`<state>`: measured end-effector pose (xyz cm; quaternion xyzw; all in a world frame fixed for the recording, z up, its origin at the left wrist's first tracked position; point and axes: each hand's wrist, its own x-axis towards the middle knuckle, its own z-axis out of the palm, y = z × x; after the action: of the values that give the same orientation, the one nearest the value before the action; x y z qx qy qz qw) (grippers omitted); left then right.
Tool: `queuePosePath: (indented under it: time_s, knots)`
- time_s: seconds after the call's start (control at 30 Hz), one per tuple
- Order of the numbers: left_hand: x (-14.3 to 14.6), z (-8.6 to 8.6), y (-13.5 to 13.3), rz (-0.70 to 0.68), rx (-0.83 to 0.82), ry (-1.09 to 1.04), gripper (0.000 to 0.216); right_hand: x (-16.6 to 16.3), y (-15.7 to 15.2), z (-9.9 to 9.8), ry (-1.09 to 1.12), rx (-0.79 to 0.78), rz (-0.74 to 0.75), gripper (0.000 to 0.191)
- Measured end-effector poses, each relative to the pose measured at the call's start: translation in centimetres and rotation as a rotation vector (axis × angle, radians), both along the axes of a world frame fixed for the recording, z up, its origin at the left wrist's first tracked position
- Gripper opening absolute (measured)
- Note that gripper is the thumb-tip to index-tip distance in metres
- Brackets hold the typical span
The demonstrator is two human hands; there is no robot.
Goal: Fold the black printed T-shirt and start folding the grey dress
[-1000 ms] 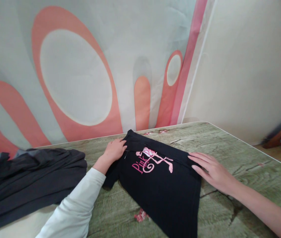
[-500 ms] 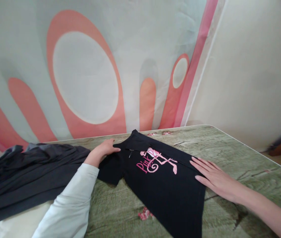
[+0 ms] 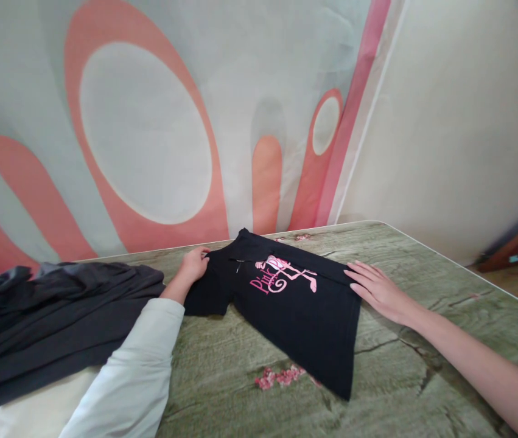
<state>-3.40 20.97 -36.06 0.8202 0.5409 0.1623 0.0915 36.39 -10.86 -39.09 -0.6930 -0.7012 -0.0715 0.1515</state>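
Note:
A black T-shirt point(image 3: 295, 322) with a pink cartoon figure and the word "Pink" on its front lies across the table, its upper part folded over along the far side. My left hand point(image 3: 195, 266) is closed on the shirt near the neckline and sleeve, fingertips partly hidden by the cloth. At the other end, my right hand point(image 3: 377, 292) rests with stretched fingers on the shirt's edge near the hem. A short light-coloured tag or thread shows by the collar.
Dark grey and black garments point(image 3: 58, 322) lie heaped on the left, over a pale cloth point(image 3: 35, 404). The wood-patterned table point(image 3: 222, 389) has pink flower prints. Behind its far edge stands a backdrop point(image 3: 235, 79) with coral shapes.
The shirt's lower hem has come up into view and the shirt lies a little farther away. My right hand has shifted left and away with it. The view has tilted slightly.

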Motion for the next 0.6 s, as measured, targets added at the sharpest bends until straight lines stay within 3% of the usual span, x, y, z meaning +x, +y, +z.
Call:
queuePosePath:
  time_s: [0.13, 0.3, 0.43, 0.6]
  knots:
    - [-0.4, 0.1, 0.3, 0.042, 0.030, 0.001, 0.030, -2.2, -1.9, 2.2, 0.011, 0.138, 0.130, 0.023]
    - [-1.0, 0.8, 0.3, 0.104, -0.081, 0.038, 0.044, -6.9, -5.0, 4.5, 0.009, 0.015, 0.434, 0.016]
    - [-1.2, 1.0, 0.3, 0.094, -0.097, 0.049, 0.043, -8.8, -6.3, 4.6, 0.014, -0.004, 0.506, 0.015]
    - [-1.2, 0.9, 0.3, 0.066, -0.076, 0.057, 0.037, -8.6, -6.2, 3.7, -0.007, 0.059, 0.534, 0.016]
